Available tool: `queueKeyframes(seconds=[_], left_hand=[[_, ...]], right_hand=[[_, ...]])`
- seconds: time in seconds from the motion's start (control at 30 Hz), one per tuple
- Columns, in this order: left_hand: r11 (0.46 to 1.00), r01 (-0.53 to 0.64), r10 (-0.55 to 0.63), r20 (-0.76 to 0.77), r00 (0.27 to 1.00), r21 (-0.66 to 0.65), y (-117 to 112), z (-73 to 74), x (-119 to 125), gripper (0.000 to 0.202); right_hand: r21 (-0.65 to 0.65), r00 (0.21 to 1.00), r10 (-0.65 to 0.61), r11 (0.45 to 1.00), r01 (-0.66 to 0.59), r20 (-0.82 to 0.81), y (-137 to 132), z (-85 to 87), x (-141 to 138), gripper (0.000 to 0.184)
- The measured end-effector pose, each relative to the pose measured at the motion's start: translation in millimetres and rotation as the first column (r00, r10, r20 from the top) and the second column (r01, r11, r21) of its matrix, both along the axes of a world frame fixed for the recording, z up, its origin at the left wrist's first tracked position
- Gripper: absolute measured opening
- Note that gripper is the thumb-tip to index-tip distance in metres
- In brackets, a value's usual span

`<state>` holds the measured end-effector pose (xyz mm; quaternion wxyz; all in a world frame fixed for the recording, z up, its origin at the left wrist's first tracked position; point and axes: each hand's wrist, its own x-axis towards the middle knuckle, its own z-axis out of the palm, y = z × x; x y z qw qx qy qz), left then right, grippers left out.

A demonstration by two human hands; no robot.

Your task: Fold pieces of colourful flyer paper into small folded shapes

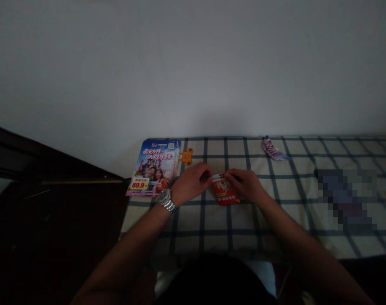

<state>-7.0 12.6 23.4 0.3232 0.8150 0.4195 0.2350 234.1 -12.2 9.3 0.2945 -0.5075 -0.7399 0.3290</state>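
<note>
A folded red flyer [225, 192] lies on the checked cloth [275, 220] between my hands. My left hand [191, 183], with a metal watch at the wrist, pinches the flyer's upper left corner with closed fingers. My right hand [247, 184] grips the flyer's upper right edge, fingers pressed together. The flyer is partly folded and rests flat on the cloth.
A stack of colourful flyers [154, 167] lies at the cloth's far left corner, with a small orange cut-out [186, 156] beside it. A folded paper piece [272, 150] lies at the back by the wall. A blurred patch [347, 199] sits at the right. Dark furniture [37, 169] stands left.
</note>
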Motion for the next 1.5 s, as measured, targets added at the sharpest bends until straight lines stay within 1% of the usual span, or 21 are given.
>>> queueKeyframes(seconds=[0.07, 0.17, 0.27, 0.33, 0.37, 0.43, 0.5, 0.67, 0.77, 0.93, 1.13, 1.23, 1.37, 1.5], left_hand=[[1.0, -0.018, 0.019, 0.029, 0.999, -0.023, 0.1, -0.3, 0.6, 0.005], [0.992, -0.054, 0.07, 0.141, 0.988, -0.114, -0.4, -1.9, 1.5, 0.005], [0.977, -0.081, 0.132, 0.259, 0.957, -0.2, -1.0, -7.0, 2.9, 0.008], [0.964, -0.115, 0.191, 0.326, 0.926, -0.238, -1.6, -11.7, 4.6, 0.015], [0.957, -0.114, 0.209, 0.363, 0.908, -0.265, -2.0, -14.0, 5.6, 0.018], [0.941, -0.038, 0.178, 0.398, 0.9, -0.336, -3.1, -17.5, 7.7, 0.023], [0.928, -0.005, 0.174, 0.42, 0.891, -0.373, -4.4, -18.9, 9.4, 0.024], [0.941, -0.06, 0.216, 0.452, 0.866, -0.334, -6.8, -16.9, 11.6, 0.023], [0.936, -0.077, 0.244, 0.474, 0.846, -0.344, -8.0, -16.5, 12.3, 0.023], [0.928, -0.065, 0.271, 0.543, 0.795, -0.368, -9.9, -18.6, 14.4, 0.023], [0.92, -0.04, 0.286, 0.596, 0.75, -0.39, -9.7, -22.5, 16.2, 0.025], [0.927, -0.068, 0.28, 0.558, 0.781, -0.369, -8.7, -21.6, 15.4, 0.028], [0.948, -0.129, 0.258, 0.464, 0.848, -0.292, -8.1, -16.6, 13.8, 0.029], [0.955, -0.194, 0.268, 0.379, 0.886, -0.223, -8.9, -13.9, 13.1, 0.029]], right_hand=[[0.0, 1.0, -0.005, 1.0, 0.005, -0.013, 0.2, -0.4, 0.0, 0.035], [-0.017, 0.999, -0.03, 0.999, 0.029, -0.041, 0.5, -1.0, -0.4, 0.037], [-0.027, 0.997, -0.05, 0.998, 0.048, -0.062, 0.0, -1.0, -1.4, 0.037], [-0.025, 0.995, -0.065, 0.998, 0.063, -0.075, -0.7, -0.9, -1.8, 0.037], [-0.022, 0.994, -0.071, 0.997, 0.07, -0.085, -1.1, -1.0, -1.8, 0.037], [-0.012, 0.99, -0.085, 0.996, 0.085, -0.112, -1.6, -1.2, -1.4, 0.037], [-0.005, 0.986, -0.1, 0.995, 0.1, -0.133, -1.9, -1.7, -0.9, 0.036], [0.019, 0.981, -0.123, 0.992, 0.127, -0.147, -3.2, -2.1, -1.1, 0.033], [0.033, 0.982, -0.117, 0.992, 0.123, -0.146, -4.7, -1.4, -2.0, 0.033], [0.054, 0.981, -0.119, 0.99, 0.129, -0.152, -6.0, -1.7, -2.7, 0.033], [0.016, 0.981, -0.111, 0.993, 0.115, -0.162, -5.9, -0.8, -4.3, 0.036], [-0.01, 0.98, -0.11, 0.994, 0.11, -0.165, -4.8, -0.2, -4.4, 0.037], [-0.071, 0.976, -0.116, 0.992, 0.104, -0.183, -3.4, -1.0, -4.2, 0.039], [-0.1, 0.969, -0.13, 0.989, 0.11, -0.212, -3.6, -1.5, -6.2, 0.041]])
